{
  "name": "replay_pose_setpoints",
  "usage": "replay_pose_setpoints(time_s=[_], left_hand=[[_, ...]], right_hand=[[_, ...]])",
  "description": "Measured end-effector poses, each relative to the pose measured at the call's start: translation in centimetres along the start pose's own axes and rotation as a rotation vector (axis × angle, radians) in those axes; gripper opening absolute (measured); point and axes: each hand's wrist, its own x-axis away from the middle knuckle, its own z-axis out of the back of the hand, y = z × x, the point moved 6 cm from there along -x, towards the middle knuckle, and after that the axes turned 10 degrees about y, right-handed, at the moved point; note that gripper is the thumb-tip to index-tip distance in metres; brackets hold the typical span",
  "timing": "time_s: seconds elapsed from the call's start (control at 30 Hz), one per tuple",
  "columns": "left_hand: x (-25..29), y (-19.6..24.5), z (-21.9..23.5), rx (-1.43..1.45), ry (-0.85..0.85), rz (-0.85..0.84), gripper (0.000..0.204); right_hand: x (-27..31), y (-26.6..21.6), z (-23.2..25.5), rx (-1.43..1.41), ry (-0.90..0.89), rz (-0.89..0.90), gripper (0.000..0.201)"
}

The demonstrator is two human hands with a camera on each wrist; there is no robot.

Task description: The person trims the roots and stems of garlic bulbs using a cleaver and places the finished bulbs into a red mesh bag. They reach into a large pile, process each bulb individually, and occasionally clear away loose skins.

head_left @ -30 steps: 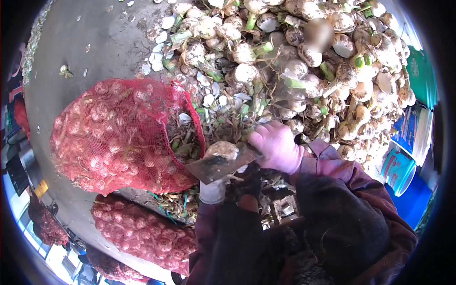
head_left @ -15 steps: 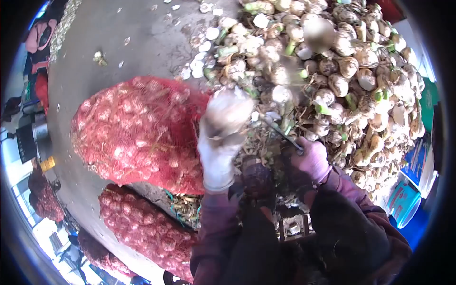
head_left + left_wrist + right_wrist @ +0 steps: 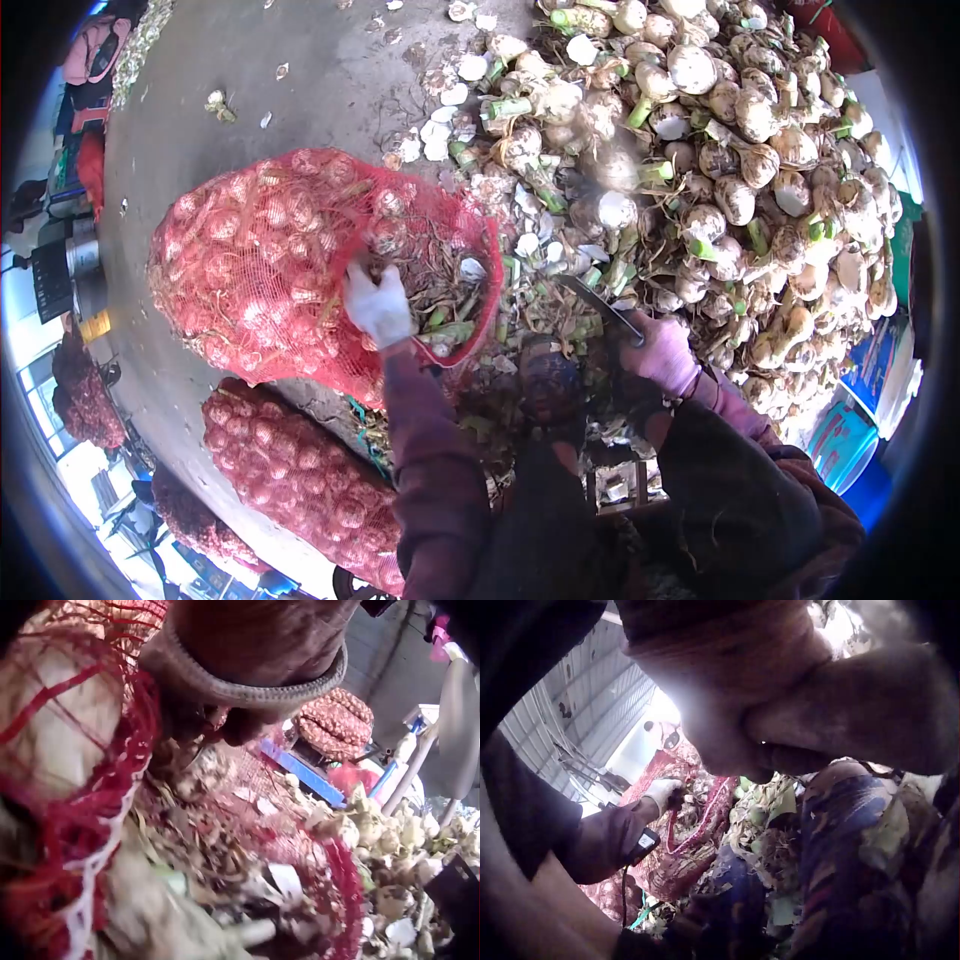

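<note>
At the mouth of a full red mesh bag, my white-gloved left hand reaches inside. Its fingertips are partly hidden, with a brownish bulb shape against them; whether they grip it is unclear. In the left wrist view the hand hangs over a bulb and dry leaves, beside the bag's red rim. My right hand grips a knife by its handle, blade pointing up and left, near the heap of onion-like bulbs. Large and dark, the right hand fills the right wrist view's top.
A second filled mesh bag lies below the first. Cut leaves and white slices litter the grey floor. A shoe is between the arms. Behind the heap at right stands a turquoise bucket.
The left hand has swung left with a bulb to the bag's mouth, which shows wider than half a second ago. The right hand has moved right and lower since the first frame, still holding the knife.
</note>
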Motion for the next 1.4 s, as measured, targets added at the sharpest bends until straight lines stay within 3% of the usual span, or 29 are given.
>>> replay_pose_setpoints(time_s=[0.07, 0.1, 0.2, 0.3, 0.33, 0.4, 0.47, 0.5, 0.53, 0.63, 0.7, 0.77, 0.8, 0.83, 0.9, 0.97, 1.03, 1.1, 1.17, 1.2, 1.33, 1.4], left_hand=[[-1.9, 1.4, -1.3, -0.279, -0.165, -0.198, 0.044], [-2.7, 1.7, -1.9, -0.278, -0.169, -0.196, 0.044], [-4.1, 0.3, -6.0, -0.645, -0.46, -0.232, 0.061], [-3.3, 1.8, -6.3, -0.655, -0.556, -0.138, 0.064], [-2.4, 2.3, -5.8, -0.58, -0.468, -0.145, 0.063], [0.9, 1.8, -6.0, -0.408, -0.482, -0.134, 0.057], [6.9, 0.5, -7.3, 0.07, -0.666, 0.015, 0.051], [8.2, 5.6, -3.6, -0.053, -0.495, -0.359, 0.058], [10.0, 4.9, -3.3, 0.216, -0.53, -0.223, 0.063], [13.9, 7.0, -1.8, 0.64, -0.711, 0.275, 0.047], [14.3, 8.5, -1.0, 0.721, -0.75, 0.285, 0.05], [15.0, 10.6, -0.7, 1.035, -0.9, 0.723, 0.057], [15.8, 10.1, -1.4, 1.257, -1.056, 1.035, 0.061], [16.0, 10.4, -1.2, 1.253, -1.067, 1.04, 0.061], [15.8, 11.8, -0.3, 1.203, -1.098, 0.728, 0.061], [16.7, 11.5, -1.0, 1.275, -1.137, 0.794, 0.061], [17.6, 10.5, -1.2, 1.079, -1.174, 0.774, 0.063], [17.9, 9.7, -2.2, 1.133, -1.21, 0.848, 0.068], [19.4, 9.3, -4.2, 1.299, -1.323, 1.608, 0.056], [17.8, 9.8, -2.3, 1.098, -1.149, 0.574, 0.044], [18.7, 6.9, -3.6, 1.239, -1.009, 0.556, 0.042], [19.6, 7.0, -3.1, 1.129, -0.955, 0.585, 0.042]], right_hand=[[0.0, 0.6, -0.6, 0.02, 0.034, 0.006, 0.027], [0.0, 0.7, -0.6, 0.033, 0.069, 0.015, 0.027], [0.0, 0.4, -0.5, 0.002, 0.036, -0.034, 0.026], [-0.2, 0.1, -0.7, 0.044, 0.024, -0.01, 0.028], [-0.2, 0.2, -0.8, 0.044, 0.024, -0.011, 0.028], [-0.2, 0.0, -1.0, 0.041, 0.031, 0.026, 0.028], [-0.4, -0.5, -0.4, 0.006, 0.082, 0.027, 0.024], [-0.2, -0.9, 0.0, -0.029, 0.125, 0.024, 0.022], [-0.1, -1.8, 0.8, -0.066, 0.137, 0.009, 0.024], [-0.1, -3.1, 2.2, -0.185, 0.115, 0.05, 0.022], [-0.1, -4.1, 2.9, -0.177, 0.149, 0.129, 0.017], [0.0, -6.4, 4.2, -0.257, 0.201, 0.388, 0.016], [0.0, -7.2, 4.7, -0.271, 0.193, 0.441, 0.023], [-0.1, -7.1, 5.0, -0.269, 0.197, 0.43, 0.023], [0.0, -7.4, 5.1, -0.236, 0.145, 0.508, 0.025], [0.0, -6.9, 5.1, -0.264, 0.152, 0.453, 0.026], [0.0, -6.6, 5.0, -0.182, 0.156, 0.461, 0.028], [0.1, -6.4, 4.7, -0.151, 0.159, 0.46, 0.029], [0.2, -6.7, 5.0, -0.095, 0.197, 0.511, 0.028], [0.2, -7.0, 5.1, -0.084, 0.185, 0.528, 0.031], [0.4, -7.4, 4.9, -0.029, 0.213, 0.573, 0.028], [0.4, -7.5, 4.5, 0.019, 0.209, 0.607, 0.028]])
